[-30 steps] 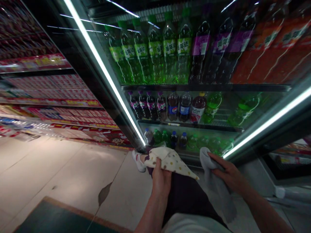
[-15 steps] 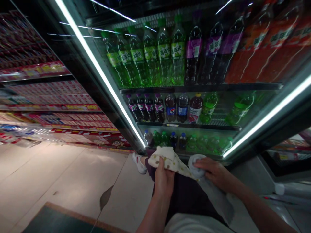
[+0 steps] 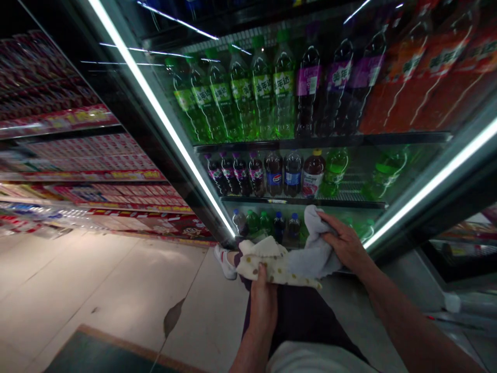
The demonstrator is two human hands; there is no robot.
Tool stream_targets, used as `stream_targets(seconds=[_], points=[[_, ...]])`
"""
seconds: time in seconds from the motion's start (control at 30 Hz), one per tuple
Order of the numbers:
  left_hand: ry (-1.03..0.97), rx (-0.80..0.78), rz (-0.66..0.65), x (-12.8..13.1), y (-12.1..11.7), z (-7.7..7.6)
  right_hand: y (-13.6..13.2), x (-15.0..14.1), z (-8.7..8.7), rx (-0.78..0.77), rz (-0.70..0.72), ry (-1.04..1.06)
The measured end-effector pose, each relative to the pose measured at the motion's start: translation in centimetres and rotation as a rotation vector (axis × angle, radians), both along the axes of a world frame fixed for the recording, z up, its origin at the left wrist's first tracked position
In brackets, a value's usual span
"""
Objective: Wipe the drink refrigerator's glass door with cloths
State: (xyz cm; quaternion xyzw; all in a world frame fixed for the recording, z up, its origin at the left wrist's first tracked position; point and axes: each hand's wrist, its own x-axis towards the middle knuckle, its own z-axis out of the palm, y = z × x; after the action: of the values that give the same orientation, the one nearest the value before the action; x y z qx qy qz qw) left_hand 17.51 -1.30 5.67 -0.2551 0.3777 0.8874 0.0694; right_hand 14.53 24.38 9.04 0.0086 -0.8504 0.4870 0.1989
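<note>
And here we are, down low at the drinks cooler (image 3: 318,93), with the whole glass-fronted unit filling our view from 12 round to 3 o'clock! At 6 o'clock the left hand (image 3: 264,305) is clenched tight around a cream cloth (image 3: 267,261) dotted with brown spots, the bundle gathered just above the person's dark trousers (image 3: 306,316). Over at 4 o'clock, the right hand (image 3: 345,243) has its fingers spread across a grey cloth (image 3: 314,246), grasping it firmly. That grey cloth bunches up against the lower front of the cooler, and it seems to be pressed to the glass, though from up here we can't be certain of contact. The two cloths meet, side by side, right at the centre-bottom of our picture!

How far along are we? The hands are working at the bottom shelf of small bottles (image 3: 272,225), while no hand comes near the upper glass at 12 o'clock, in front of the green soda bottles (image 3: 240,93). We can't read any smears or clean patches through those bright reflections, so how much is covered stays unclear. Out at 9 o'clock, the red-edged shop shelving (image 3: 77,171) lines the aisle, above a pale tiled floor (image 3: 116,274).
</note>
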Motion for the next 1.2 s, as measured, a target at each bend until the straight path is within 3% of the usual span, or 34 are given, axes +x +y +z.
stream_targets(seconds=[0.17,0.27,0.33,0.4,0.5,0.6,0.67,0.77,0.9,0.97,1.07,1.2], points=[[-0.071,-0.114,0.198,-1.0,-1.6,0.0,3.1,4.0,-3.4,0.081,0.14,-0.196],[-0.085,-0.201,0.237,-1.6,-3.8,-1.0,4.4,6.5,-5.7,0.139,0.186,-0.294],[-0.064,-0.349,0.246,-2.0,-5.5,-2.2,4.9,7.5,-6.6,0.16,0.198,-0.33],[-0.002,-0.598,0.215,-2.3,-7.3,-3.5,4.9,8.1,-7.0,0.173,0.212,-0.355],[0.138,-0.985,0.051,-2.9,-9.4,-5.0,4.3,8.1,-7.1,0.191,0.241,-0.383],[0.187,-1.16,-0.064,-3.9,-10.0,-5.3,3.6,7.9,-6.8,0.21,0.264,-0.39],[0.25,-1.226,-0.058,-4.6,-9.6,-4.6,3.5,7.8,-6.7,0.221,0.277,-0.393],[0.361,-1.245,-0.052,-5.3,-8.8,-2.8,3.8,7.9,-6.8,0.231,0.278,-0.401],[0.199,-1.114,-0.09,-5.3,-9.2,-1.2,4.3,8.2,-7.4,0.225,0.265,-0.409],[0.083,-1.108,-0.072,-4.8,-10.1,-1.7,4.3,8.3,-7.7,0.208,0.259,-0.425],[-0.011,-1.074,-0.112,-3.7,-11.1,-3.7,3.9,8.1,-7.5,0.19,0.266,-0.451],[-0.198,-0.831,-0.023,-1.7,-10.8,-5.8,3.0,7.6,-6.3,0.207,0.304,-0.482]])
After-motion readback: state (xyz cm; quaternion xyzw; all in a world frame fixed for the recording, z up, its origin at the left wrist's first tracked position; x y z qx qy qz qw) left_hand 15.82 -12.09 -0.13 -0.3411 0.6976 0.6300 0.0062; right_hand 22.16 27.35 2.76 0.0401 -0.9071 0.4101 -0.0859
